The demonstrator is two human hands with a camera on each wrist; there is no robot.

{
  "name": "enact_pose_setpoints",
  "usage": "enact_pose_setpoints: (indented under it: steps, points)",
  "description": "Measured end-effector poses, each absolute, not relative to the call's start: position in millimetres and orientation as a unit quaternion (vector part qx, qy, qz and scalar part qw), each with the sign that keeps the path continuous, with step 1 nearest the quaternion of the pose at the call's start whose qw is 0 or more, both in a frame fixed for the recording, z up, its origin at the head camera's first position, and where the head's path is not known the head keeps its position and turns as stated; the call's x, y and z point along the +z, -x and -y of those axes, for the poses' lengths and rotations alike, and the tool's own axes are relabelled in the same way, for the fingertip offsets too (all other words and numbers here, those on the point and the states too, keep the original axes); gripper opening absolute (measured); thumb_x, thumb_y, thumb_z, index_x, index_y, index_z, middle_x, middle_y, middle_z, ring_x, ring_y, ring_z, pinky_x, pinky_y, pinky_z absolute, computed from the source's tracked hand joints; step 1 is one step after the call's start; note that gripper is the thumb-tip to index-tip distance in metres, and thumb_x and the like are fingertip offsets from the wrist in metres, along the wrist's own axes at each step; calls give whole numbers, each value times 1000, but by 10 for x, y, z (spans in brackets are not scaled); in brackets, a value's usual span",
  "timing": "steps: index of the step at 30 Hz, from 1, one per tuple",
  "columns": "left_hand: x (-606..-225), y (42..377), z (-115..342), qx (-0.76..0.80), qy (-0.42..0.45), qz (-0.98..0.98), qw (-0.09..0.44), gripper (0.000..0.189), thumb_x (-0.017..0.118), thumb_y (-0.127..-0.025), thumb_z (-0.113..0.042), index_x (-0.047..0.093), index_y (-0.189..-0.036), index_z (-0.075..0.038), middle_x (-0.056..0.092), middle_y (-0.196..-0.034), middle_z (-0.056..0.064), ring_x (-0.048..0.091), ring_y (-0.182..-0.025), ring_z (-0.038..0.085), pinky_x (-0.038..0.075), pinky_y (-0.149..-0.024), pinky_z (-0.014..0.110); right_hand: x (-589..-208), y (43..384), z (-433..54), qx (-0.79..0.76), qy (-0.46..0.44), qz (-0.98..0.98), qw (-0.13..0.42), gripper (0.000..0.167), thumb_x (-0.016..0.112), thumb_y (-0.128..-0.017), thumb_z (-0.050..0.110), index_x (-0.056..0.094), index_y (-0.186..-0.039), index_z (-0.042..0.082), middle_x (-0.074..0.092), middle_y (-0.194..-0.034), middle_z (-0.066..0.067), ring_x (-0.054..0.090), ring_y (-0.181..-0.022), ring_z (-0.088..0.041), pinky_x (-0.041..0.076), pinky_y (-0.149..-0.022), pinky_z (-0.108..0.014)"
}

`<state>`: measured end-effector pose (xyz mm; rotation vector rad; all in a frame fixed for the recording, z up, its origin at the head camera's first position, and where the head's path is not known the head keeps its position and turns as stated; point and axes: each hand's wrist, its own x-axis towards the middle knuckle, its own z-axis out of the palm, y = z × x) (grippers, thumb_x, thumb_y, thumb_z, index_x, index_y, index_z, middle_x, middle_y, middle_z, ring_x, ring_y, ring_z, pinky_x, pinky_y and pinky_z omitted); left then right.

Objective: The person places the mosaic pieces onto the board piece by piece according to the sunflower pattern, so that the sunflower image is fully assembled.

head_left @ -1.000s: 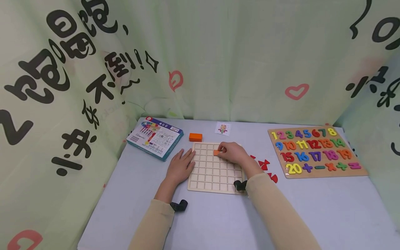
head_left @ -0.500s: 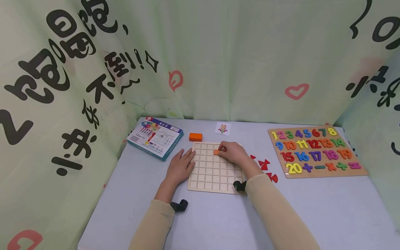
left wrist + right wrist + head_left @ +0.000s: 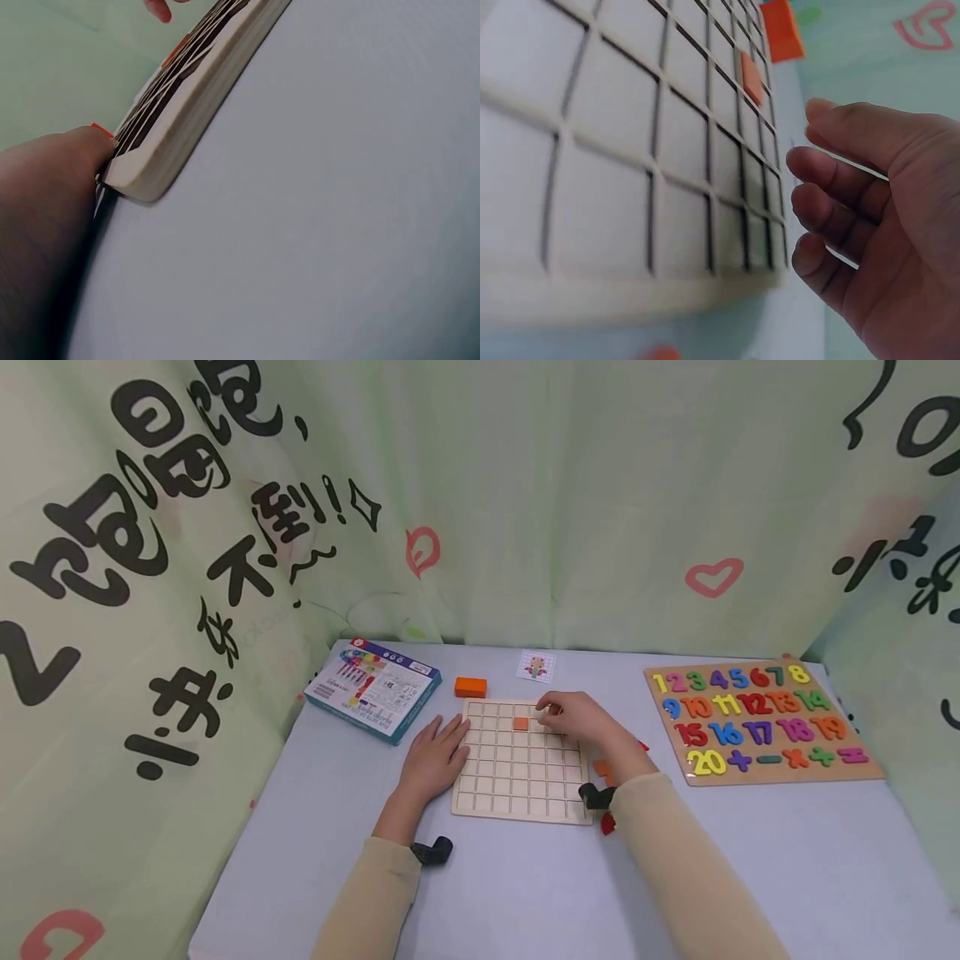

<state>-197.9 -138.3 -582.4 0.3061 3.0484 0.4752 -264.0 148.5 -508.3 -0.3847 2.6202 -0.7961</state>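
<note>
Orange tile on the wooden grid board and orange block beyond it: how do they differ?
The orange tile is small and thin; the orange block is larger and thicker. The tile lies on the wooden grid board; the block rests on the table past the board's far edge. Both are orange.

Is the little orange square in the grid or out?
In: the head view shows the orange square within one cell of the board, the right hand clear of it. Whether it sits flush, I cannot tell.
</note>
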Motion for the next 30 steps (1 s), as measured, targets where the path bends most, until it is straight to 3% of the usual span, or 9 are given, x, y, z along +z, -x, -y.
enact_pose_setpoints:
  steps: [6, 14, 20, 24, 30]
  points:
    - [-5807, 1990, 1383, 150, -99, -983, 28, 56, 37, -103, -47, 29, -156, -32, 26, -163, -11, 15, -155, 25, 15, -126, 47, -4932, 2646, -1928, -273, 106, -935, 200, 31, 59, -98, 27, 62, -126, 15, 60, -110, -10, 54, -95, -26, 53, -67, -31]
    - [-5802, 1978, 1375, 148, -97, -984, 30, 56, 37, -103, -47, 28, -156, -31, 26, -163, -11, 15, -155, 25, 15, -126, 46, -4958, 2622, -2405, -253, 92, -937, 223, 28, 63, -96, 23, 66, -123, 17, 64, -116, -9, 54, -103, -26, 54, -84, -36]
    - [-5778, 1963, 1368, 152, -96, -983, 35, 56, 38, -103, -46, 29, -156, -31, 27, -164, -9, 14, -155, 27, 15, -126, 47, -5070, 2624, -2555, -256, 85, -924, 271, 25, 68, -92, 21, 67, -117, 18, 65, -101, -7, 56, -94, -23, 52, -77, -31]
    - [-5774, 1961, 1369, 154, -97, -983, 30, 56, 39, -103, -45, 31, -156, -29, 28, -163, -8, 15, -154, 28, 16, -125, 47, -5171, 2644, -2578, -260, 93, -923, 268, 27, 74, -89, 25, 65, -114, 18, 59, -92, -6, 55, -88, -21, 50, -72, -28]
    - [-5789, 1965, 1371, 148, -100, -984, 27, 56, 38, -103, -45, 31, -156, -30, 28, -163, -9, 16, -154, 27, 17, -125, 47, -5237, 2629, -2560, -262, 106, -926, 250, 30, 76, -87, 26, 64, -113, 19, 57, -94, -7, 54, -88, -21, 51, -69, -28]
